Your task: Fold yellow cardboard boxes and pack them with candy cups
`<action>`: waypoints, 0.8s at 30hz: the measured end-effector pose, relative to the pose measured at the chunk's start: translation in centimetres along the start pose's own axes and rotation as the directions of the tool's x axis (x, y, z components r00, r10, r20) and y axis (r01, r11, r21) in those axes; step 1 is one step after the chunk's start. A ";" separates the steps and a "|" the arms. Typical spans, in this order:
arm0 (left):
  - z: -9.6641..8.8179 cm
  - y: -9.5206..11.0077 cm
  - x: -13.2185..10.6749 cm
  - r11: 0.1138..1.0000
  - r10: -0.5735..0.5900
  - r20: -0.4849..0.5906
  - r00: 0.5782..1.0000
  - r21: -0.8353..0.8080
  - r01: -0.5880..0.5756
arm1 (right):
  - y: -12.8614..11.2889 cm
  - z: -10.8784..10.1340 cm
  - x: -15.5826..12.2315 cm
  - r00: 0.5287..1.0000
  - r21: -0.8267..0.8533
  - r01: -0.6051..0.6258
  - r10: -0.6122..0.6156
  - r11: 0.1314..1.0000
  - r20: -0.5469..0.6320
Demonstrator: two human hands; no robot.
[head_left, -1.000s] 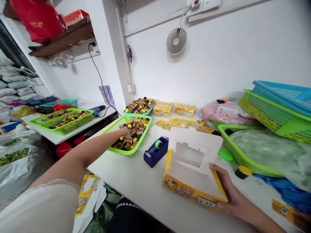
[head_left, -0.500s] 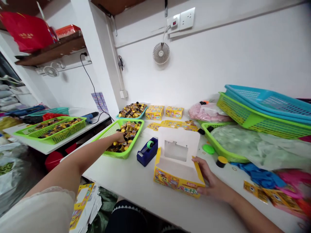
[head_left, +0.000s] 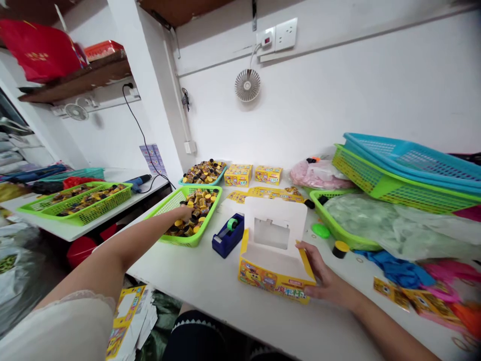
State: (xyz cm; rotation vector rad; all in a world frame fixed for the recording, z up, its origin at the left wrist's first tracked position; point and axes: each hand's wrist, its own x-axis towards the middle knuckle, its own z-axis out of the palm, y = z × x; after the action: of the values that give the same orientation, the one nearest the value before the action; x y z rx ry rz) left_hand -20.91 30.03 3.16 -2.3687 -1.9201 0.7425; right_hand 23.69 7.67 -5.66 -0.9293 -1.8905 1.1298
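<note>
An open yellow carton (head_left: 276, 263) with a white inside and a raised lid stands on the white table (head_left: 225, 301) in front of me. My right hand (head_left: 321, 276) holds its right end, fingers curled over the wall. My left hand (head_left: 185, 212) reaches far out into a green basket (head_left: 180, 200) filled with several small yellow-and-black capped containers. Its fingers are closed down among them; what they grip is hidden. A blue tape dispenser (head_left: 228, 234) with a green roll sits between basket and carton.
A teal tray (head_left: 205, 173) of the same containers and two closed yellow cartons (head_left: 253, 174) stand by the wall. Flat carton blanks (head_left: 270, 193) lie behind the open carton. Green and blue baskets (head_left: 406, 170) and plastic bags crowd the right. A side table (head_left: 75, 200) stands left.
The view swung so everything shifted left and farther off. My right hand slid from the carton's front right corner up along its right end. The left hand stayed in the basket.
</note>
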 end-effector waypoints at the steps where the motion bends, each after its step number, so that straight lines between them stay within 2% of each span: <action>1: 0.0 0.0 0.1 1.000 -0.008 0.004 1.000 0.002 0.008 | 0.1 0.0 0.0 1.000 0.003 -0.002 0.002 1.000 0.001; 8: 0.1 -0.5 0.4 0.997 -0.066 0.007 0.998 -0.038 0.066 | 0.2 0.0 0.0 1.000 0.009 -0.013 0.013 1.000 0.005; 18: 2.3 -0.7 0.5 0.974 -0.154 -0.143 0.978 -0.187 0.126 | 0.7 0.0 0.1 1.000 0.032 -0.010 0.009 0.999 0.001; 24: 2.5 -0.8 0.9 0.937 -0.238 -0.157 0.958 -0.298 0.184 | 0.7 0.0 0.1 1.000 0.058 -0.029 0.028 0.998 0.014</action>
State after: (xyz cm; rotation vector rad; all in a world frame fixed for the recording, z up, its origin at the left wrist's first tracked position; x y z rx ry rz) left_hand -22.43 30.36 0.82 -2.2166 -2.2738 0.2323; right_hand 23.74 8.02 -6.25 -0.9211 -1.8504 1.2040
